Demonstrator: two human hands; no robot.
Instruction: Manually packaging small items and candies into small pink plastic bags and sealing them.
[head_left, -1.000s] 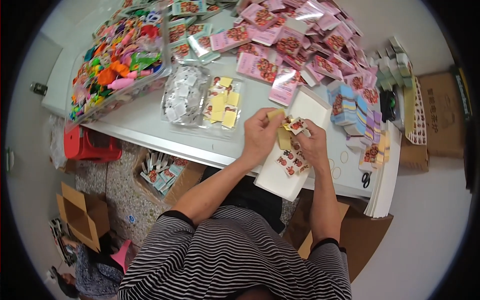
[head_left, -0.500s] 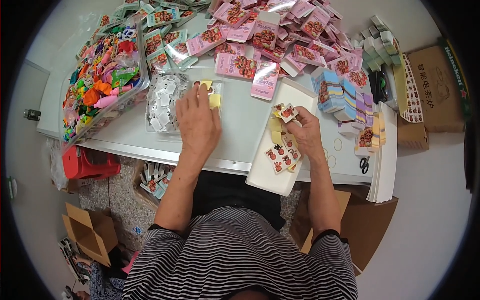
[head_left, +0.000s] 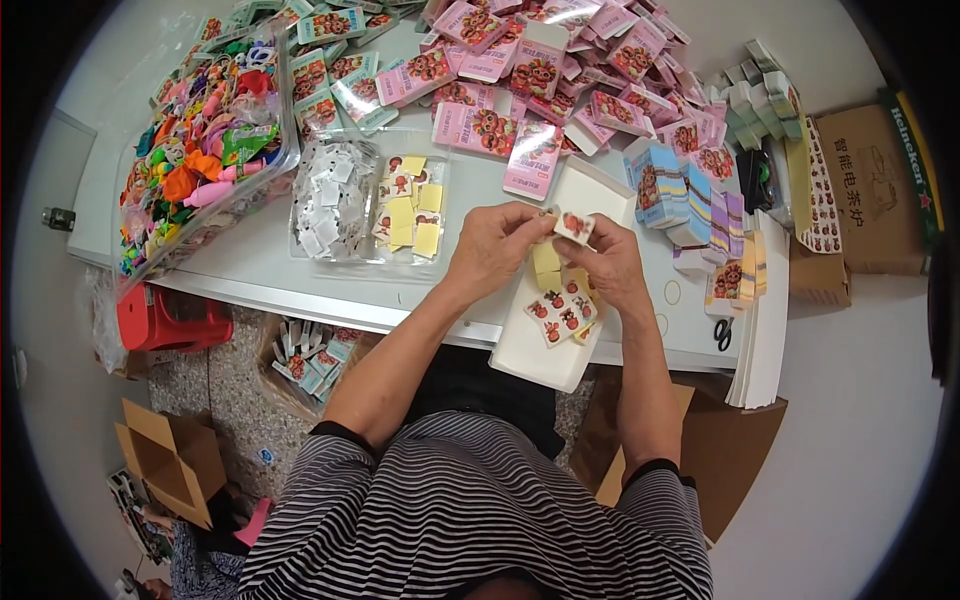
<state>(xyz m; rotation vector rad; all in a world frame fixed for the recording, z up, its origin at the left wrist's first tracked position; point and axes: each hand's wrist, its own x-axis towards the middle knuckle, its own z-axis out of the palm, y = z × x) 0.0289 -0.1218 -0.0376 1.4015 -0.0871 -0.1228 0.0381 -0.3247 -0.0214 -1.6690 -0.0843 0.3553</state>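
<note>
One sticker card (head_left: 574,224), two hands, left hand (head_left: 497,248), right hand (head_left: 607,262)

A clear tray (head_left: 372,262) sits on the counter (head_left: 250,262), left of a flat box (head_left: 540,345). Packets (head_left: 520,60) lie piled behind both. A toy bin (head_left: 200,140) stands farthest left.

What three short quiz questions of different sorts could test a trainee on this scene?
1. True or false: both hands are at one small printed card.
2. Which lies left of the left hand? A) scissors B) clear tray of yellow cards C) red stool
3. Fill in: the white tray hangs over the table's ___ edge.

Key: 1 true; 2 B; 3 near. The right hand fingers pinch the card too.
</note>
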